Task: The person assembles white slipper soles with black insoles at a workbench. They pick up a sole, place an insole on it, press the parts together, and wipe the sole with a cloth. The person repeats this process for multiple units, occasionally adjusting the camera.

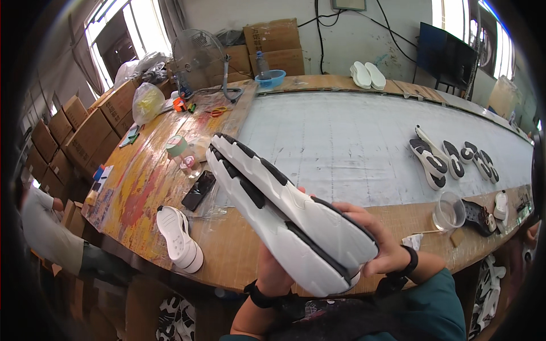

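A pair of white shoe soles (318, 227) with black parts is held up over the near edge of the table, side by side and tilted, toes toward the far left. My left hand (273, 274) grips them from beneath at the near left, most of its fingers hidden behind the soles. On the right side my right hand (382, 241) is wrapped round the heel end, thumb near the bottom. To the left, a single white sole (177, 238) lies on the table, and a black phone (199, 190) rests beyond it.
Several black-and-white soles (429, 162) lie on the light-grey conveyor belt (318, 125) at right. A clear plastic cup (449, 211) stands near a black sole (479, 218). White soles (368, 75) sit at the back. A fan (199, 57) and cardboard boxes (91, 139) stand left, near another person (51, 227).
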The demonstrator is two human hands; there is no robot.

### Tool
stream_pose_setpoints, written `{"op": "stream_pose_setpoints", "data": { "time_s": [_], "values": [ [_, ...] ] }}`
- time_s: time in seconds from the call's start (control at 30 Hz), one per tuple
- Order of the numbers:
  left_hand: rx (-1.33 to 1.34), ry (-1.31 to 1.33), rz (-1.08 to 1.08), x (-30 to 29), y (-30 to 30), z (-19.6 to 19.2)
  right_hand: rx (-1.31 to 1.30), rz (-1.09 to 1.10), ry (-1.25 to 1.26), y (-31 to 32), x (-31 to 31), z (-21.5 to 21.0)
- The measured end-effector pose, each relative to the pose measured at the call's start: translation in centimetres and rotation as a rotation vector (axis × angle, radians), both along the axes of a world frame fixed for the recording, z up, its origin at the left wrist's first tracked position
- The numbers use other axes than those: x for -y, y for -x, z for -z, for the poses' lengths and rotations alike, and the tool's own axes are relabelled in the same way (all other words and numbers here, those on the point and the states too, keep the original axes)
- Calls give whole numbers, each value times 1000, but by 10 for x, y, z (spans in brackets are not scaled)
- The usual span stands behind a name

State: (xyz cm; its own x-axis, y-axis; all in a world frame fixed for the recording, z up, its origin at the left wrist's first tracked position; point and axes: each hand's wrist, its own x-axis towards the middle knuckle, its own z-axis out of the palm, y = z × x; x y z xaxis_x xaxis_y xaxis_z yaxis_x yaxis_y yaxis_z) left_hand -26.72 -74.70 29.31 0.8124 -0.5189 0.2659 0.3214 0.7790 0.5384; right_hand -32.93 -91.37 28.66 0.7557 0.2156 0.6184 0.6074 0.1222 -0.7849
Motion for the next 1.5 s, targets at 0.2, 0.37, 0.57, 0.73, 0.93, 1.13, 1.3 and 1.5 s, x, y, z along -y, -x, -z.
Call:
{"op": "stream_pose_setpoints", "data": {
  "time_s": [0.2, 0.37, 0.57, 0.73, 0.93, 1.13, 1.3, 1.5],
  "values": [
    [-81, -122, 161, -28, -4, 14, -185, 57, 165, -15, 6, -51],
    [-111, -174, 214, -12, 4, 8, -89, 203, 375, -20, 4, -73],
    [-121, -142, 186, -16, 1, 6, -32, 195, 479, -7, 2, -78],
    [65, -253, -140, 6, 20, -29, 126, 236, 718, 31, 4, -82],
    [548, -323, -183, -2, 31, -40, -316, 192, 82, 28, 27, -55],
    [734, -493, -34, -2, 32, -32, -627, 51, -332, 12, 47, -43],
    [685, -471, 26, 9, 31, -19, -590, 59, -276, 7, 46, -25],
    [726, -505, 10, 6, 31, -20, -587, 52, -325, 12, 46, -25]
  ]
}}
